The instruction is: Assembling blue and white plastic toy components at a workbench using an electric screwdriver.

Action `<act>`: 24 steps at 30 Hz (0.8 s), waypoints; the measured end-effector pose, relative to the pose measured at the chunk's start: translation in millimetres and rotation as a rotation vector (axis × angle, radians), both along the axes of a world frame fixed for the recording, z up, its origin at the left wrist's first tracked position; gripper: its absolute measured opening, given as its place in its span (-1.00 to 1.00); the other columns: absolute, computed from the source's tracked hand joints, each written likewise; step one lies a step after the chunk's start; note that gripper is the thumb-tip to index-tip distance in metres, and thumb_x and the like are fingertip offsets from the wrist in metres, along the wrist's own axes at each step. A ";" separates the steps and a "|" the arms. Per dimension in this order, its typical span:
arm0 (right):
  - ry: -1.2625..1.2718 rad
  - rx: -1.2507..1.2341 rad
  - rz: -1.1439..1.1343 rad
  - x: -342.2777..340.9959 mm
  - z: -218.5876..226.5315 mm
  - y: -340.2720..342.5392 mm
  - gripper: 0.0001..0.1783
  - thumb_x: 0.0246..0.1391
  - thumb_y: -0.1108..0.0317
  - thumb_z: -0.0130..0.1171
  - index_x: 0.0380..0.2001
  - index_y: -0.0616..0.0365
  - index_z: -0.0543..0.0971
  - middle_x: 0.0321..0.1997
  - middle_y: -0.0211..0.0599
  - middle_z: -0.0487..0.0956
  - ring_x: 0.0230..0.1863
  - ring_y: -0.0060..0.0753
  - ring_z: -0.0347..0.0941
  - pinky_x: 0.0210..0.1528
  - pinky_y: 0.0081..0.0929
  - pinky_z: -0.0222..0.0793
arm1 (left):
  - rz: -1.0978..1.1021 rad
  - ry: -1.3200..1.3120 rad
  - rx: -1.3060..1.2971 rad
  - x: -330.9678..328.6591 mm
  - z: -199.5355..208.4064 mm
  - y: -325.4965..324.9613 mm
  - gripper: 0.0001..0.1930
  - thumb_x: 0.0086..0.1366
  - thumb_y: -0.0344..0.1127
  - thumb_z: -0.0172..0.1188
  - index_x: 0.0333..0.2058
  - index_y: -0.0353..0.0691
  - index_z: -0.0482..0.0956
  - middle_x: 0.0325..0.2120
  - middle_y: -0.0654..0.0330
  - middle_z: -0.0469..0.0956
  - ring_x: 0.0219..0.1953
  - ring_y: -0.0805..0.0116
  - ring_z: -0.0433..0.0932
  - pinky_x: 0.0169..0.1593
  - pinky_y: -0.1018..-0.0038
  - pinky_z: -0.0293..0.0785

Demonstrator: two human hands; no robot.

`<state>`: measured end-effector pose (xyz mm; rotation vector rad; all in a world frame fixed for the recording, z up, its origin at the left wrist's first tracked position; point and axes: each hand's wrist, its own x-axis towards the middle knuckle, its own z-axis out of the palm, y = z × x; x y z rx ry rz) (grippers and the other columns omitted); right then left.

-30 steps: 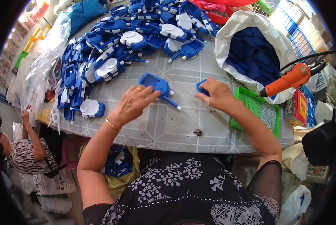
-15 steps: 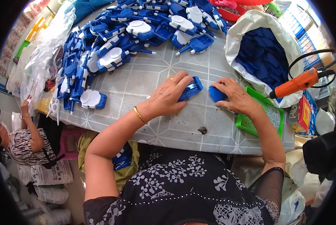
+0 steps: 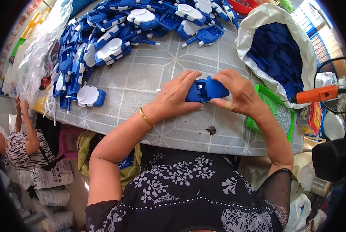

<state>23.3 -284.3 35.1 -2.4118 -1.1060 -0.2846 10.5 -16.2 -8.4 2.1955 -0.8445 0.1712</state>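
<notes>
My left hand (image 3: 173, 92) is closed around a blue plastic housing (image 3: 196, 91), whose hollow inner side faces up. A white tip sticks out to the left of that hand. Between the thumb and fingers of my right hand (image 3: 240, 94) is a flat blue plastic cover (image 3: 216, 89). The cover meets the right end of the housing, slightly tilted and overlapping it; the exact contact is partly hidden by my fingers. Both hands work just above the middle of the grey table (image 3: 153, 73).
A heap of blue-and-white plastic units (image 3: 113, 50) covers the far left. At the right stand a white sack (image 3: 244, 40) of blue covers, a green tray (image 3: 252, 124) with small metal pieces and an orange electric screwdriver (image 3: 316, 95). Another person (image 3: 22, 149) is at far left.
My right hand has moved left with the blue cover and brought it against the housing. The housing, apart from the cover before, stays in my left hand. My view has shifted slightly.
</notes>
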 end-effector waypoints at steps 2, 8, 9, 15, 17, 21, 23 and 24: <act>0.004 -0.039 0.033 3.4 -2.4 6.3 -0.35 -0.11 0.17 0.57 0.05 0.16 0.57 0.03 -0.06 0.57 0.03 0.07 0.56 0.08 -0.12 0.54 | -0.054 -0.015 -0.031 2.9 -5.3 2.3 -0.14 0.07 -0.11 0.58 0.28 -0.24 0.35 0.13 -0.09 0.51 0.07 -0.17 0.59 0.06 0.13 0.57; 0.049 -0.069 0.101 6.9 -13.1 14.1 -0.43 -0.09 0.18 0.55 -0.02 0.17 0.60 0.04 -0.09 0.56 0.02 0.04 0.55 0.08 -0.13 0.54 | -0.079 -0.035 -0.048 5.5 -13.3 3.2 -0.18 0.07 -0.15 0.56 0.25 -0.21 0.33 0.07 -0.07 0.51 0.00 -0.19 0.60 0.03 0.08 0.54; 0.039 -0.041 0.122 7.9 -17.6 13.2 -0.41 -0.08 0.18 0.55 0.02 0.16 0.60 0.05 -0.09 0.56 0.03 0.04 0.54 0.09 -0.13 0.53 | -0.078 -0.032 -0.053 5.6 -13.5 3.3 -0.18 0.07 -0.15 0.56 0.25 -0.21 0.33 0.07 -0.07 0.51 0.00 -0.19 0.60 0.03 0.08 0.54; 0.111 0.003 0.134 2.3 -18.6 10.0 -0.33 -0.06 0.21 0.53 0.15 0.17 0.59 0.10 -0.07 0.54 0.09 0.04 0.51 0.17 -0.15 0.49 | -0.088 -0.026 -0.055 3.5 -11.3 3.6 -0.23 0.08 -0.16 0.54 0.21 -0.21 0.36 0.04 -0.05 0.51 -0.03 -0.17 0.61 0.01 0.06 0.54; 0.126 -0.004 0.130 -0.5 -17.8 9.8 -0.32 -0.05 0.22 0.52 0.17 0.17 0.59 0.11 -0.06 0.54 0.11 0.04 0.50 0.19 -0.15 0.47 | -0.108 -0.034 -0.064 3.0 -10.8 3.6 -0.25 0.09 -0.17 0.53 0.20 -0.22 0.36 0.03 -0.04 0.51 -0.04 -0.17 0.60 0.01 0.06 0.54; 0.077 -0.086 0.102 -3.9 -11.5 20.1 -0.33 -0.05 0.27 0.51 0.17 0.17 0.59 0.14 -0.06 0.53 0.10 0.04 0.48 0.21 -0.13 0.45 | -0.093 -0.037 -0.091 3.0 -14.3 4.6 -0.25 0.09 -0.16 0.54 0.19 -0.22 0.36 0.03 -0.04 0.50 -0.04 -0.17 0.60 0.01 0.07 0.54; 0.057 -0.112 0.102 -1.6 -11.1 19.8 -0.33 -0.06 0.28 0.51 0.17 0.17 0.59 0.14 -0.07 0.54 0.10 0.04 0.48 0.20 -0.12 0.45 | -0.083 -0.018 -0.050 4.4 -15.0 4.2 -0.25 0.11 -0.11 0.55 0.21 -0.24 0.41 0.11 -0.08 0.51 0.00 -0.20 0.61 0.01 0.11 0.59; 0.047 -0.110 0.121 2.0 -11.8 17.1 -0.33 -0.07 0.29 0.51 0.17 0.16 0.59 0.14 -0.07 0.54 0.11 0.04 0.49 0.21 -0.13 0.45 | -0.084 -0.018 -0.052 4.2 -15.2 3.6 -0.25 0.11 -0.11 0.55 0.21 -0.24 0.41 0.11 -0.08 0.51 0.00 -0.20 0.61 0.01 0.11 0.59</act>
